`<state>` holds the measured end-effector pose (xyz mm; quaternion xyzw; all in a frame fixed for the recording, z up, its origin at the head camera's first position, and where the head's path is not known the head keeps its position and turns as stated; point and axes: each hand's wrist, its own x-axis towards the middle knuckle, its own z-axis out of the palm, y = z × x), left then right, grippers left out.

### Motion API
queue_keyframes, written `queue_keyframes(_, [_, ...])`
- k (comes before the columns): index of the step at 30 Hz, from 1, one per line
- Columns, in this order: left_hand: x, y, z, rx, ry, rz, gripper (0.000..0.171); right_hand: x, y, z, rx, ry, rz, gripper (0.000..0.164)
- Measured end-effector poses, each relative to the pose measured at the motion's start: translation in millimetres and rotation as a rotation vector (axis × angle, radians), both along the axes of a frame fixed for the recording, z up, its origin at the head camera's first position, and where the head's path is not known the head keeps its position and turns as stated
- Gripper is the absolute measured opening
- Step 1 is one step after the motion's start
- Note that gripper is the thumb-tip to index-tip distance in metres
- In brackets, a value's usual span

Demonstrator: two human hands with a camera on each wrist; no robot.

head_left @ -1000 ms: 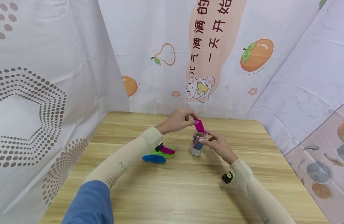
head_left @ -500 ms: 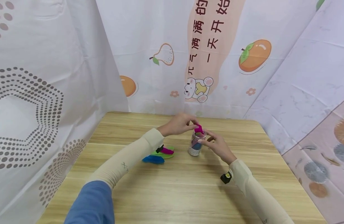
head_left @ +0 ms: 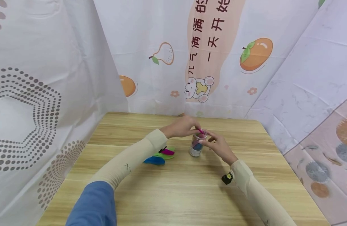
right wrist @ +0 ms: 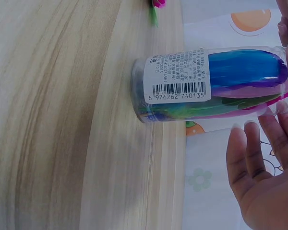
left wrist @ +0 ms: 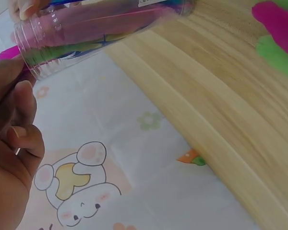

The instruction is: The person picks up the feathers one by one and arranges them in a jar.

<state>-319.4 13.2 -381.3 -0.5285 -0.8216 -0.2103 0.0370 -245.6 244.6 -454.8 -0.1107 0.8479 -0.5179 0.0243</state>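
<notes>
Pink feather (head_left: 201, 131): at the mouth of the clear jar (head_left: 194, 153), mostly hidden by fingers and rim; how much of it is inside is hard to tell.
Left hand (head_left: 181, 127): fingers bent, thumb and forefinger pinching the pink feather just at the rim. A light pinch and short pushes should suit something this soft, so that it slides in without creasing.
Right hand (head_left: 218, 147): half curled, thumb and forefinger set round the jar's neck, the remaining fingers off it. That hold looks enough to stop the jar tipping; squeezing harder would probably gain nothing.
Jar's mouth: uncovered, with screw threads and no lid on it. Feeding along the inner wall seems wiser than through the middle, where feathers could snag on one another.
Clear jar: see-through, standing about upright towards the far edge of the worktop (head_left: 190, 194), a little right of centre. A white label (right wrist: 177, 79) with a barcode covers part of its lower wall.
Inside the jar: a blue feather (right wrist: 247, 67) against the wall, a green feather (right wrist: 242, 103) near it, pink and purple between; the full count cannot be told.
Loose feathers: blue one (head_left: 154, 160), green one (head_left: 169, 156) and pink one (head_left: 168, 152), bunched on the jar's left-edge side, partly behind the left sleeve (head_left: 145, 150).
</notes>
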Motion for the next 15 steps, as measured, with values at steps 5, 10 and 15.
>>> queue_keyframes(5, [0.0,-0.1,-0.1,0.035,-0.012,-0.016,0.012,0.0,-0.7,0.2,-0.002,-0.006,0.009,0.069])
queue_keyframes(10, [-1.0,-0.3,-0.7,0.083,-0.011,-0.034,0.010,1.0,-0.5,1.2,-0.002,-0.001,0.005,0.069])
queue_keyframes(15, [-1.7,-0.5,-2.9,0.057,-0.004,-0.038,0.009,0.8,-0.7,0.9,-0.002,0.004,0.007,0.068])
